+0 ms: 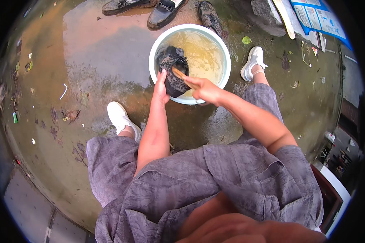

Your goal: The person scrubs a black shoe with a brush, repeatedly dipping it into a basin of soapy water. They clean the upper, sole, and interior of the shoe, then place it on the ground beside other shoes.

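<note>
My left hand (160,88) grips the near left side of a dark camouflage-patterned shoe (168,60), tilted over the left part of a round basin (227,68). In my right hand (208,90) is a wooden handle (179,73), perhaps a brush's, slanting into the shoe's opening. Its far end is hidden inside the shoe. Cloudy yellowish water (206,54) fills the pale basin, which stands on the wet ground between my feet.
Beyond the basin lie a dark loafer (162,14), a second dark shoe (118,7) and another camouflage shoe (209,15). A stone block (264,12), a pale flat stick (285,21) and a blue-and-white bag (322,19) are at upper right. My white sneakers (119,117) flank the basin; leaves and litter dot the wet floor.
</note>
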`<move>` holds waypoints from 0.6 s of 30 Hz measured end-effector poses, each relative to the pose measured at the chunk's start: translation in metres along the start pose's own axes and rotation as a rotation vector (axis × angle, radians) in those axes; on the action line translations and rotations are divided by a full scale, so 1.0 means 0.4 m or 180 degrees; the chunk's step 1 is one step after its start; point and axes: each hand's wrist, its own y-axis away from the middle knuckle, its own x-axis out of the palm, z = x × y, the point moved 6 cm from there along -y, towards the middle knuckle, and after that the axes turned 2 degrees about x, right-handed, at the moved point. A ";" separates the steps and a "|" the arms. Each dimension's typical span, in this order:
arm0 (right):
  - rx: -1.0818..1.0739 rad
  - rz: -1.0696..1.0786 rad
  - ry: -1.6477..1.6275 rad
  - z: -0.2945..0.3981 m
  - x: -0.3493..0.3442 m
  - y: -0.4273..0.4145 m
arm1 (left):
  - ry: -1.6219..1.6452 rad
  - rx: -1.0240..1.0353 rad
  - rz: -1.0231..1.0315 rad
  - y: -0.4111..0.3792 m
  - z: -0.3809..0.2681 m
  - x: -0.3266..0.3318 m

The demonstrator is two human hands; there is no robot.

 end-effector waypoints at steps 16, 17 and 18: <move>0.0688 -0.0215 0.0156 0.019 -0.049 -0.063 | -0.0313 0.0083 0.0159 0.009 0.014 0.047; 0.0503 -0.0480 0.0148 0.019 -0.077 -0.128 | -0.0245 -0.0051 0.0246 0.014 0.027 0.069; 0.0617 -0.0473 0.0164 0.004 -0.096 -0.169 | -0.0228 -0.0039 0.0157 0.010 0.029 0.089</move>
